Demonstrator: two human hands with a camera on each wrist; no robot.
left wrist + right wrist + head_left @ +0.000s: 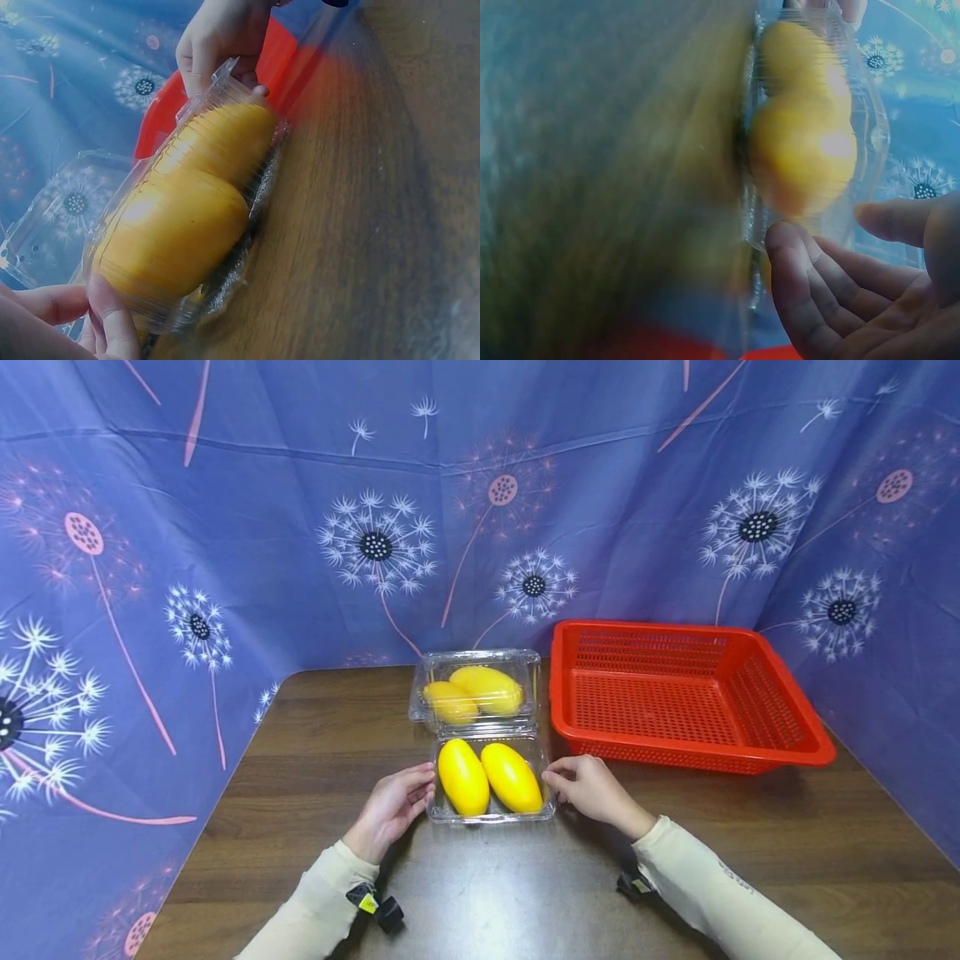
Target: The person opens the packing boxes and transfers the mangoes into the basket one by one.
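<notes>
Two yellow mangoes (463, 777) lie side by side in a clear plastic clamshell box (491, 818) on the table, its top open toward me. My left hand (396, 802) holds the box's left edge with thumb and fingers. At the right edge, my right hand (592, 787) grips the rim near its corner. Behind it, two more yellow mangoes (487, 689) show through clear plastic (420, 697); whether this is a separate box or partly the front box's lid is hard to tell. In the right wrist view the right fingers (791, 270) are at the box's side.
A red perforated plastic basket (750, 760) stands at the back right, close to the boxes. The wooden table (315, 735) meets a blue dandelion-print cloth (285, 568) at the back and sides.
</notes>
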